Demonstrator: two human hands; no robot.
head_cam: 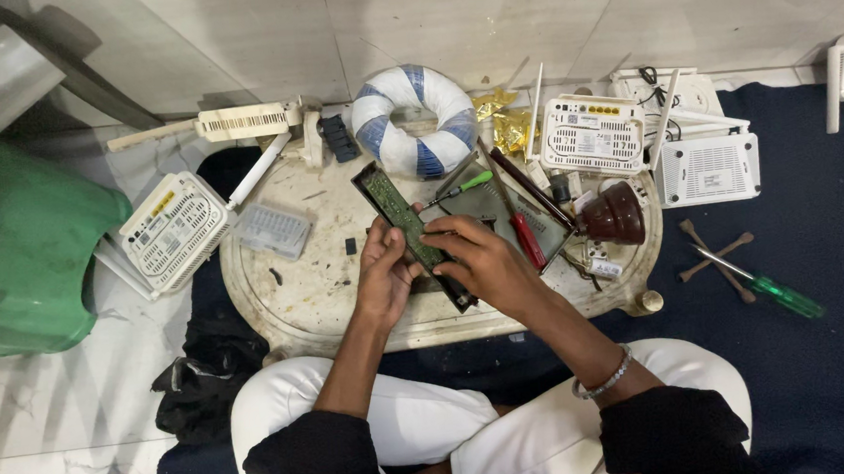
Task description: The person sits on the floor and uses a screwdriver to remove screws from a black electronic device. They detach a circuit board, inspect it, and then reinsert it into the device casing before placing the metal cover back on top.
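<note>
Fingers of both hands are closing around a long, narrow green circuit board (pixel 403 220), which I am holding tilted just above the round, scuffed work table (pixel 306 296) in front of my knees. My left hand (pixel 383 275) is cupping the board's near end from below, thumb lying along its edge, while my right hand (pixel 479 258) is curling over the lower part from the other side, fingertips pressing on the top face. Neither hand is spread wide; both are gripping the board. It is looking thin, light and stiff to me, but fragile: I am judging that bending it or pressing on its small parts could crack something, so the bare long edges are seeming the safest hold, as the left hand is mostly doing. A screwdriver with a green handle (pixel 466 184) and another with a red handle (pixel 528 239) are lying just beside my right hand, a blue-and-white ring of wound tape (pixel 413 117) is sitting beyond the board, and white router cases (pixel 176 231) are resting around the table.
</note>
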